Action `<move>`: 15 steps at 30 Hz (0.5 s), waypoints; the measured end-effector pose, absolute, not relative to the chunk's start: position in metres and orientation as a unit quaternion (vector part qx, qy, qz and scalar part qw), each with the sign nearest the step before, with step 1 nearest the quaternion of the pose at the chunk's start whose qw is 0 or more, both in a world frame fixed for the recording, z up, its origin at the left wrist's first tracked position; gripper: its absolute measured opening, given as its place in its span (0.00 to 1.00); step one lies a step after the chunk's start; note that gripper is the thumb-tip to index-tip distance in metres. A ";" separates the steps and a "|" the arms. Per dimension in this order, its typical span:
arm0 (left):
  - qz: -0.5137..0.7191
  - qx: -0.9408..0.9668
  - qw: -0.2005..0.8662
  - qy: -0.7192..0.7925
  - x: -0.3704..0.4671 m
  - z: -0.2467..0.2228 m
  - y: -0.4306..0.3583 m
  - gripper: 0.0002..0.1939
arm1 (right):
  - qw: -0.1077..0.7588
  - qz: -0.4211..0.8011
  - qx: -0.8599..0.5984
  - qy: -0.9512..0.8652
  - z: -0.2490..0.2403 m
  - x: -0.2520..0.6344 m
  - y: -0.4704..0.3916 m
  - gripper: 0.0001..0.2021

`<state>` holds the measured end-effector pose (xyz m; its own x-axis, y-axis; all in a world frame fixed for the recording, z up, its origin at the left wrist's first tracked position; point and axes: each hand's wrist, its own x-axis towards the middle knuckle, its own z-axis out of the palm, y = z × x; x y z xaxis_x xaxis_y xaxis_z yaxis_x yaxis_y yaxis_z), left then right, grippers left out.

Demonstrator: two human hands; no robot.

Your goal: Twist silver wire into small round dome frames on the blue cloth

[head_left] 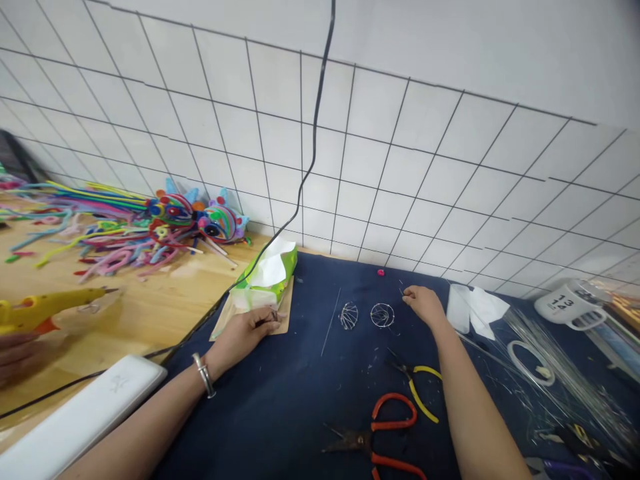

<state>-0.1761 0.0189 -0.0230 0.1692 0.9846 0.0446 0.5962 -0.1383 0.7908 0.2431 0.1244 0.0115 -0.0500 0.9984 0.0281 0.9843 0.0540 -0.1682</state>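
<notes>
My left hand [246,333], with a silver bangle at the wrist, is over the edge of a brown cardboard piece [283,319]. Its fingers are pinched together, and whatever is between them is too small to make out. At the right, my right hand [424,304] pinches a short thin wire [401,287] just above the dark blue cloth [300,400]. Between the hands lie two small wire shapes, a domed wire frame [349,316] and a round wire ring [383,315] with crossing strands. A straight wire [331,321] lies to their left.
Red-handled scissors [373,440] and yellow-handled pliers [420,387] lie in front. A green tissue pack [287,273], a white power bank [90,420] and a black cable [315,133] are leftward. Another person's hand [17,357] holds a yellow glue gun [47,308]. A mug [565,303] stands right.
</notes>
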 end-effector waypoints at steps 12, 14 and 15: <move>0.307 0.702 0.266 0.585 -0.173 -0.021 0.015 0.10 | 0.112 0.007 -0.674 -0.730 0.051 0.244 0.114 0.13; 0.297 0.701 0.271 0.590 -0.173 -0.018 0.015 0.11 | 0.112 0.004 -0.670 -0.734 0.053 0.240 0.112 0.13; 0.293 0.699 0.275 0.592 -0.173 -0.017 0.015 0.11 | 0.111 0.004 -0.668 -0.736 0.054 0.239 0.111 0.13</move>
